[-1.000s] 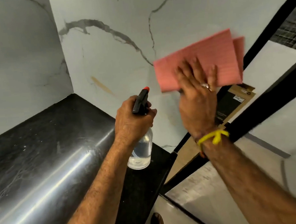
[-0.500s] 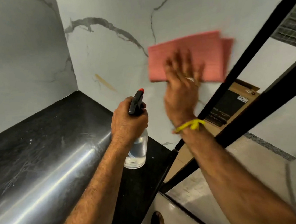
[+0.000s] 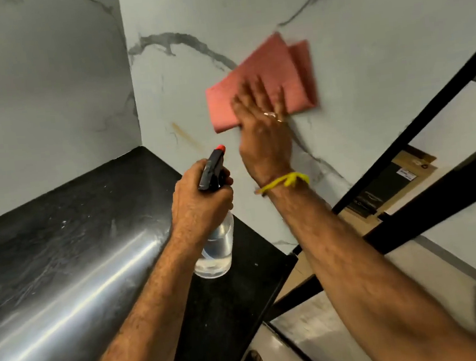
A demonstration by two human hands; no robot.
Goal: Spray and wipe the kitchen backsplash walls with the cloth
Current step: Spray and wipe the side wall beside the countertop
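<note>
A folded pink cloth [image 3: 272,71] lies flat against the white marble backsplash wall [image 3: 213,12]. My right hand [image 3: 264,130] presses it to the wall with straight, spread fingers; a yellow string is tied round that wrist. My left hand [image 3: 198,202] grips the neck of a clear spray bottle [image 3: 217,250] with a black trigger head and an orange nozzle, held above the black counter and pointing towards the wall. A brownish streak [image 3: 185,134] marks the wall left of the cloth, near the corner.
The glossy black countertop [image 3: 62,257] fills the lower left, meeting a second marble wall [image 3: 30,84] at the corner. Black frame bars [image 3: 427,207] cross at the right, with a cardboard box [image 3: 393,184] behind them. Pale floor tiles [image 3: 335,331] lie below.
My right hand has slid the cloth leftward along the wall, and the cloth is now tilted. The left hand with the bottle has stayed near the same spot.
</note>
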